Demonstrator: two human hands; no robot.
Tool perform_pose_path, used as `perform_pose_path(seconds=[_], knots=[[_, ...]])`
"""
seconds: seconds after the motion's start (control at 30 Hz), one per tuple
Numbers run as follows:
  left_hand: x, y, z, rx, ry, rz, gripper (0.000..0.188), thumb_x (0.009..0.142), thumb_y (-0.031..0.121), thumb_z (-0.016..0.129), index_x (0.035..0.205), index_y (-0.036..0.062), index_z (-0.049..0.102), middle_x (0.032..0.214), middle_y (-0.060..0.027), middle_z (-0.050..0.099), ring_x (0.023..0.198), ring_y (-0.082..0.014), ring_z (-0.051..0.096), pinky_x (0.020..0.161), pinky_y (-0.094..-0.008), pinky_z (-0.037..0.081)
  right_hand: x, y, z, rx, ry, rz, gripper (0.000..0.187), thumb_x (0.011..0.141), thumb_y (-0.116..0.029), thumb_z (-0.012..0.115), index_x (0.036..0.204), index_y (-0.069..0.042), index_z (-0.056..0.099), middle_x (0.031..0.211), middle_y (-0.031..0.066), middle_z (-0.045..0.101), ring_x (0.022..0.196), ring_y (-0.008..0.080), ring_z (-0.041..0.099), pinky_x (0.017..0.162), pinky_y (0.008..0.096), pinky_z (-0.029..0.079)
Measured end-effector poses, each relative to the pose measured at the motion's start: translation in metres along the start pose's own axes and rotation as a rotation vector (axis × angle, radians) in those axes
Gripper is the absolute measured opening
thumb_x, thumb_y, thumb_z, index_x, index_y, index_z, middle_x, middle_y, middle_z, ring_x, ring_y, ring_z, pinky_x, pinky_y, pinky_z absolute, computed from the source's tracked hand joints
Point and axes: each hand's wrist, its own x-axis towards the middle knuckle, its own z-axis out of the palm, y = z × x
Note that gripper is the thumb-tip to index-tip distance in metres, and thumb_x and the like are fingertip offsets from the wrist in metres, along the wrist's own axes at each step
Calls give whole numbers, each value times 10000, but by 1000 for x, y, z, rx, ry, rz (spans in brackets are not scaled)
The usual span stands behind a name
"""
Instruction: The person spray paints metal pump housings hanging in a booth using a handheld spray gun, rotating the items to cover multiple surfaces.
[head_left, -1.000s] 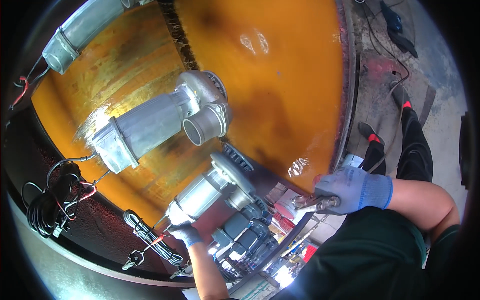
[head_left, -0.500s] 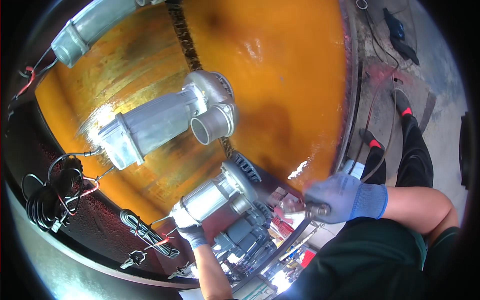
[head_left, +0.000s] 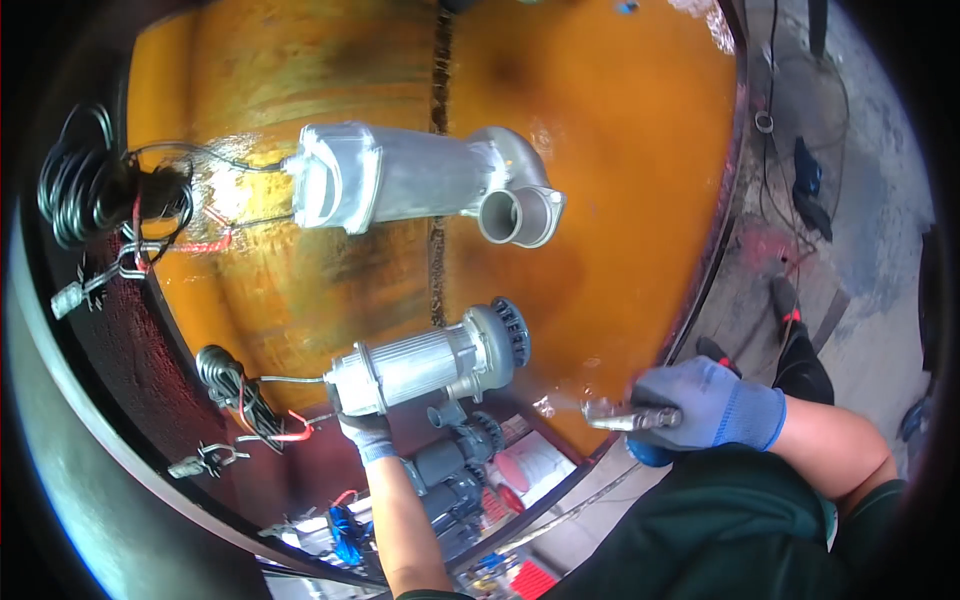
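Observation:
Two bare-metal submersible pumps lie on an orange surface. My left hand (head_left: pixel 367 432), in a grey-blue glove, grips the cable end of the smaller silver pump (head_left: pixel 415 366); its fingers are partly hidden against the housing. The larger pump (head_left: pixel 420 180) lies farther off, its round outlet facing me. My right hand (head_left: pixel 695 405), in a blue knit glove, is closed around a metal spray gun (head_left: pixel 630 415). The gun's nozzle points left toward the smaller pump, and a faint haze hangs in front of it. A blue rounded part (head_left: pixel 650 452) shows under the gun.
Coiled black cables (head_left: pixel 75 190) with red-sleeved leads lie along the dark left rim, and another cable coil (head_left: pixel 235 390) sits beside the smaller pump. Grey painted pumps (head_left: pixel 450 460) stand below it. A hose (head_left: pixel 770 150) trails over the concrete floor (head_left: pixel 870 250) at right, near a person's legs (head_left: pixel 800 355).
The whole view has turned, so the pumps appear more level and shifted. My right hand, blurred before, now shows the spray gun clearly. My left hand stays at the smaller pump's end.

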Motion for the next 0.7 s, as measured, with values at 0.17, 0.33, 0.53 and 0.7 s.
perform_pose_path(seconds=[0.17,0.33,0.53,0.7], knots=[[-2,7,32,-300,149,-76,584,1126,475,472,1573,102,523,1488,-95,646,1318,-296,660,1028,-486,615,0,-53,1,-221,73,64,251,957,-300,755,1070,-85,696,966,179,730,924,413,731,802,515,577],[-21,-18,37,-469,640,98,476,1103,530,462,1256,116,640,1285,-102,684,1183,-307,666,1058,-489,530,11,-100,10,-205,240,122,245,920,-242,815,1040,-70,689,949,204,711,909,436,715,763,506,561],[-24,13,86,-344,588,120,470,1059,343,648,1387,12,588,1285,-121,663,1108,-234,680,940,-415,572,17,-134,32,-363,-62,8,247,928,-247,806,1057,-61,706,938,218,719,900,446,724,781,514,569],[-17,1,80,-363,689,170,325,911,24,691,1236,17,695,1115,-137,737,1011,-244,724,930,-403,618,39,-147,48,-459,78,22,244,920,-242,796,1022,-43,699,937,231,721,902,462,715,782,525,563]])
